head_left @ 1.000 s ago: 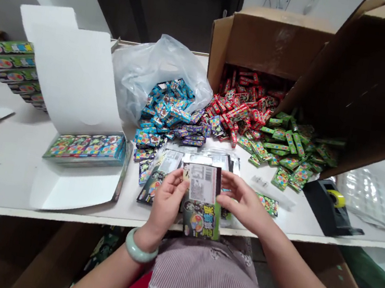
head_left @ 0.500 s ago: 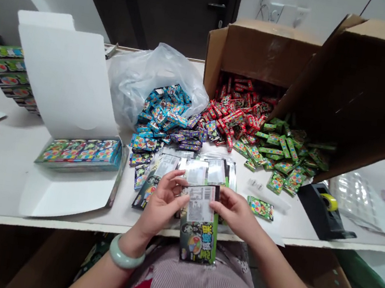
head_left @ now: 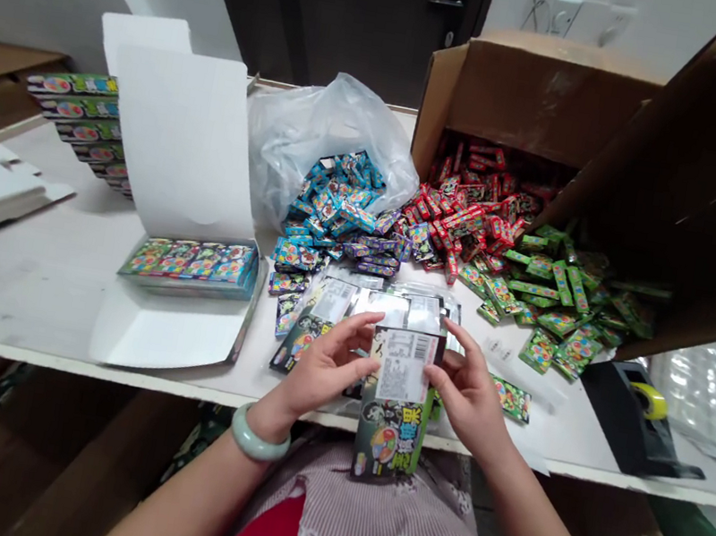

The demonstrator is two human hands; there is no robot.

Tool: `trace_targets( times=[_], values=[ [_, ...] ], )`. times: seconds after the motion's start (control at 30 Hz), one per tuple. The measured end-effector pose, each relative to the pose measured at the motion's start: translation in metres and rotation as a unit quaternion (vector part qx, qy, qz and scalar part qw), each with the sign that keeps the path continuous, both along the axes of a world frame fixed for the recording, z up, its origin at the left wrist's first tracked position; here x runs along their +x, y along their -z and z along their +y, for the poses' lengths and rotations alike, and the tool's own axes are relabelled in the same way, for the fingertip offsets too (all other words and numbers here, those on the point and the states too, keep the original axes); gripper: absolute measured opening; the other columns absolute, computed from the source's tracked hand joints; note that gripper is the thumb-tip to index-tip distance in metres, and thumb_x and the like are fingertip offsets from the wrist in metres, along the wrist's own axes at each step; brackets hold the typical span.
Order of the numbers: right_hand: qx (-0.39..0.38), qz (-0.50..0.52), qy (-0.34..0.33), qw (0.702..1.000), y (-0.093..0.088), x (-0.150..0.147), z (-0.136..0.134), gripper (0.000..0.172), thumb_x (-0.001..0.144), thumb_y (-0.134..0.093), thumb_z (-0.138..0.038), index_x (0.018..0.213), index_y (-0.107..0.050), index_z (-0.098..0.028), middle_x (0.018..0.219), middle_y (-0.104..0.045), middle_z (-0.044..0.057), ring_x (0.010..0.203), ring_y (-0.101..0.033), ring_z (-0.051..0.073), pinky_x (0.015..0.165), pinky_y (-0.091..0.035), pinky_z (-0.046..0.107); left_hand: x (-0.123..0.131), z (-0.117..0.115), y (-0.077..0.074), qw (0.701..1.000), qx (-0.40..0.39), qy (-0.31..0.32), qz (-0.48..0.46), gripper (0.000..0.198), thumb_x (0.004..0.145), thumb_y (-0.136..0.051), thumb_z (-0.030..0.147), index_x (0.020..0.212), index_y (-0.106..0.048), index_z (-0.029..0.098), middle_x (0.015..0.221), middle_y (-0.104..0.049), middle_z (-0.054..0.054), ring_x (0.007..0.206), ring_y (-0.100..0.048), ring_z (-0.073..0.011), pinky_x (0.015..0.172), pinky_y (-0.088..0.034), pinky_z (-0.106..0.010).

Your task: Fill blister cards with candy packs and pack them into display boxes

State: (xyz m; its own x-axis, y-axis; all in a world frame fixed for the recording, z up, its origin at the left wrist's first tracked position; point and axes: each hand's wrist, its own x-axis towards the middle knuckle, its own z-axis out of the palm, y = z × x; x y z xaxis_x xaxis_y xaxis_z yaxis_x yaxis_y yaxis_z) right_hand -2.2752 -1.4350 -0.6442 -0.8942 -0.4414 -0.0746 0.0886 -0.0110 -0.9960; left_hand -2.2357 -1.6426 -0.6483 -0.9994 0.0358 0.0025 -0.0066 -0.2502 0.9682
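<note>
A flat black and green printed packet (head_left: 391, 436) with a white label near its top hangs upright over the table's front edge. My left hand (head_left: 333, 364) grips its left side and my right hand (head_left: 466, 394) its right side, thumbs on the front. More such packets (head_left: 315, 320) lie on the table just behind my hands. To the left, a white-lidded box (head_left: 171, 334) stands open with a row of small colourful boxes (head_left: 192, 262) in it. One small green box (head_left: 512, 398) lies beside my right hand.
Behind the packets are piles of small blue (head_left: 343, 193), purple, red (head_left: 468, 213) and green boxes (head_left: 569, 310). A plastic bag (head_left: 283, 138), a big carton (head_left: 535, 97), a tape dispenser (head_left: 633, 420) and stacked display boxes (head_left: 86, 121) stand around.
The view has swung left, so the table's things appear further right. The held packet now faces the camera more squarely, still between both hands.
</note>
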Motion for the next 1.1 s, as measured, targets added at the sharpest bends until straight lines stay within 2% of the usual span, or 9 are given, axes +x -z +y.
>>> trace_targets(
  times=[0.13,0.27,0.37,0.47,0.53,0.63,0.77,0.9,1.1],
  values=[
    [0.070,0.035,-0.018,0.997,0.000,0.002,0.006,0.050,0.090,-0.055,-0.028,0.137,-0.038,-0.029,0.086,-0.066,0.001,0.076,-0.062,0.015,0.069,-0.052,0.029,0.002,-0.003,-0.003,0.999,-0.029,0.001,-0.022,0.046,0.077,-0.072,0.018,0.120,-0.057,0.023,0.101,-0.064,-0.004,0.094,-0.060,-0.0152,0.080,-0.052,-0.026],
    [0.150,0.082,-0.045,0.984,-0.008,0.002,0.016,0.029,0.093,-0.052,-0.030,0.122,-0.054,-0.027,0.069,-0.058,-0.003,0.058,-0.053,0.012,0.055,-0.044,0.025,0.010,-0.002,-0.005,0.996,-0.080,-0.002,-0.036,0.027,0.082,-0.066,0.024,0.108,-0.061,0.019,0.081,-0.062,-0.001,0.068,-0.058,-0.0102,0.060,-0.050,-0.020],
    [0.173,0.160,-0.039,0.971,-0.022,-0.006,0.017,0.014,0.094,-0.050,-0.029,0.100,-0.062,-0.024,0.083,-0.063,0.001,0.071,-0.057,0.014,0.065,-0.047,0.028,0.013,0.004,-0.011,0.991,-0.119,-0.057,-0.005,0.014,0.088,-0.060,0.029,0.097,-0.064,0.018,0.076,-0.063,-0.001,0.062,-0.057,-0.0097,0.057,-0.049,-0.021],
    [0.150,0.186,-0.025,0.971,-0.035,-0.016,0.013,0.014,0.091,-0.054,-0.028,0.082,-0.061,-0.021,0.088,-0.061,0.004,0.085,-0.058,0.016,0.069,-0.048,0.029,0.008,0.008,-0.023,0.987,-0.127,-0.096,0.012,0.009,0.086,-0.063,0.025,0.082,-0.066,0.019,0.090,-0.069,-0.004,0.084,-0.064,-0.0136,0.074,-0.052,-0.024],
    [0.104,0.113,-0.018,0.988,-0.039,-0.021,0.010,0.008,0.088,-0.059,-0.030,0.085,-0.059,-0.022,0.087,-0.060,0.003,0.081,-0.059,0.015,0.060,-0.048,0.026,0.004,0.009,-0.030,0.991,-0.110,-0.075,-0.007,0.011,0.085,-0.064,0.023,0.076,-0.067,0.019,0.096,-0.072,-0.005,0.092,-0.065,-0.0147,0.081,-0.052,-0.026],
    [0.062,0.015,-0.024,0.998,-0.042,-0.022,0.008,0.020,0.084,-0.064,-0.030,0.102,-0.057,-0.024,0.084,-0.059,0.001,0.071,-0.057,0.013,0.051,-0.047,0.023,0.001,0.008,-0.035,0.995,-0.065,-0.065,-0.042,0.004,0.081,-0.068,0.020,0.085,-0.069,0.020,0.090,-0.074,-0.003,0.085,-0.068,-0.0135,0.077,-0.053,-0.025],
    [0.130,0.122,-0.069,0.982,-0.052,-0.020,0.011,0.007,0.088,-0.059,-0.027,0.092,-0.063,-0.022,0.095,-0.060,0.005,0.088,-0.058,0.015,0.061,-0.050,0.025,0.004,0.007,-0.036,0.994,-0.042,-0.081,-0.056,0.032,0.078,-0.069,0.017,0.110,-0.065,0.023,0.089,-0.075,-0.002,0.082,-0.068,-0.0130,0.074,-0.055,-0.025],
    [0.158,0.162,-0.105,0.968,-0.062,-0.021,0.009,0.010,0.086,-0.064,-0.029,0.084,-0.058,-0.021,0.094,-0.061,0.004,0.090,-0.058,0.016,0.069,-0.050,0.028,0.004,0.007,-0.042,0.994,-0.088,-0.057,-0.020,0.005,0.077,-0.070,0.020,0.082,-0.071,0.018,0.087,-0.072,-0.004,0.084,-0.067,-0.0146,0.076,-0.054,-0.026],
    [0.177,0.046,-0.099,0.978,-0.064,-0.030,-0.004,0.016,0.082,-0.066,-0.032,0.089,-0.060,-0.019,0.082,-0.062,0.001,0.071,-0.056,0.013,0.061,-0.045,0.026,-0.008,0.014,-0.049,0.991,-0.079,-0.085,-0.073,0.008,0.073,-0.072,0.021,0.075,-0.066,0.017,0.071,-0.065,0.000,0.064,-0.059,-0.0100,0.058,-0.048,-0.020]
  ],
)
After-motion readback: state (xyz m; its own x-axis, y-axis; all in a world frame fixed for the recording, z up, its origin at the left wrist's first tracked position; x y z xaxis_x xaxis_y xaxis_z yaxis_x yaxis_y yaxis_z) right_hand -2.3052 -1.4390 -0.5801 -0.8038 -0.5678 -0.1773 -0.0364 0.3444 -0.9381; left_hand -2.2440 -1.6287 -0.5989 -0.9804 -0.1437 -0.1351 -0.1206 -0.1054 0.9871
